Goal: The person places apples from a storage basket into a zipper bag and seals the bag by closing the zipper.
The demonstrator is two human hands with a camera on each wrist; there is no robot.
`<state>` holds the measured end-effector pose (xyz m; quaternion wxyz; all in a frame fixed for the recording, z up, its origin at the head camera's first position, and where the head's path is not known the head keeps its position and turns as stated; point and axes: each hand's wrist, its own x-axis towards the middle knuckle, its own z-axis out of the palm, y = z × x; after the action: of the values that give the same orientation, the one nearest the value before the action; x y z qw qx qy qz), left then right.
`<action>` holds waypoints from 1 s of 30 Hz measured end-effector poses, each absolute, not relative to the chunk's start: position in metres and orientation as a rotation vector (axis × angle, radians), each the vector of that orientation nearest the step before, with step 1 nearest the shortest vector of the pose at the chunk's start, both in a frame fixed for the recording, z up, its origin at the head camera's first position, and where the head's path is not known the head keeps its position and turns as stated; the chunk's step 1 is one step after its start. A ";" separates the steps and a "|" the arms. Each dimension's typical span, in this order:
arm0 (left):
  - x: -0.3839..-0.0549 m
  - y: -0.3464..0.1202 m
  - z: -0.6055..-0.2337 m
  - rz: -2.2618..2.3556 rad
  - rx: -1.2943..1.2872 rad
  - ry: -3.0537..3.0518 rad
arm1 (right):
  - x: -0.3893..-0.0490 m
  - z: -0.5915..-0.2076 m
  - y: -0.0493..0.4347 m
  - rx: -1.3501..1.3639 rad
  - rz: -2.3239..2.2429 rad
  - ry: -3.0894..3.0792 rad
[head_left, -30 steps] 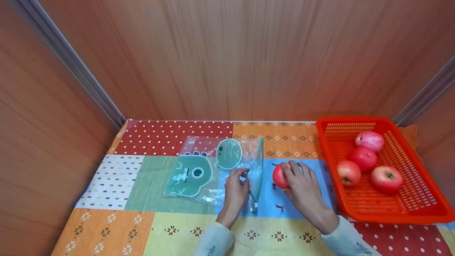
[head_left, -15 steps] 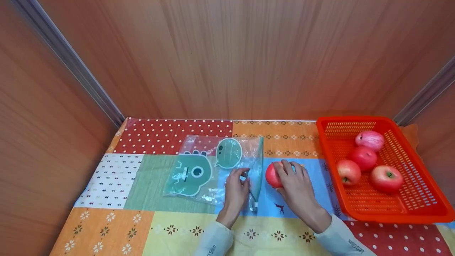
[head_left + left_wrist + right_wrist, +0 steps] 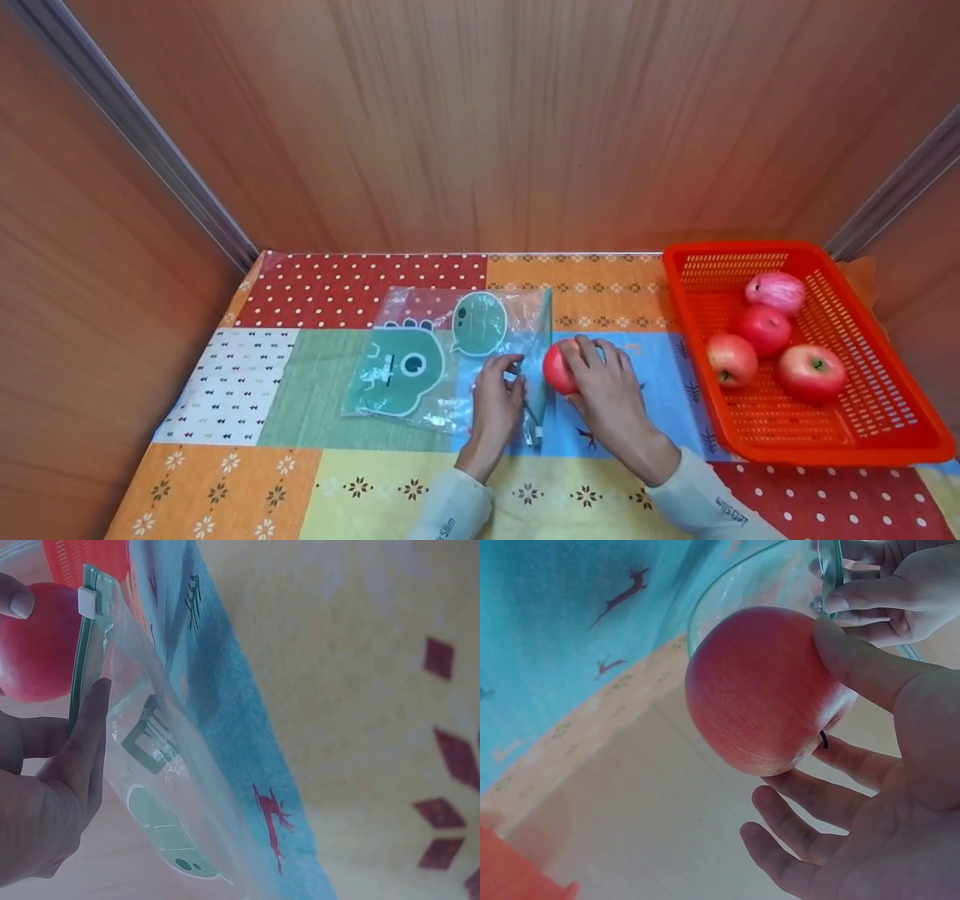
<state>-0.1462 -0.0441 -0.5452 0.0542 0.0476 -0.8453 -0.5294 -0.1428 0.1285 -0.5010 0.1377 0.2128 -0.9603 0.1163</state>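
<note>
A clear zip bag [image 3: 480,322] with green cartoon prints lies on the cloth, its green-edged mouth facing right. My left hand [image 3: 496,397] pinches one lip of that mouth and lifts it; the white slider shows near the lip's end in the left wrist view. My right hand [image 3: 611,394] grips a red apple [image 3: 761,690] between thumb and fingers, its dark stem towards the palm. In the head view the apple is right beside the bag's mouth. The right wrist view shows the mouth parted behind the apple, with the left hand's fingers [image 3: 870,596] at its edge.
An orange-red plastic basket [image 3: 697,375] stands at the right with several apples [image 3: 812,373] in it. A patchwork cloth [image 3: 375,487] covers the table. Wood-grain panels [image 3: 450,127] rise at the back and both sides.
My right hand has carried the apple left, from near the basket side to the bag's mouth. The left hand keeps its pinch on the bag in the same place.
</note>
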 end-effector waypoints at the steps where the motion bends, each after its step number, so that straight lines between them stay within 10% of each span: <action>1: -0.146 -0.044 -0.546 -1.601 0.143 -2.568 | -0.143 -0.501 0.127 0.618 0.340 -2.780; 30: -0.148 -0.039 -0.544 -1.511 0.178 -2.565 | -0.157 -0.518 0.111 0.635 0.443 -2.765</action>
<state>-0.1480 -0.0387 -0.5440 0.0795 0.0593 -0.8574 -0.5050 -0.1566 0.1107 -0.5180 0.1347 0.2190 -0.9542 0.1530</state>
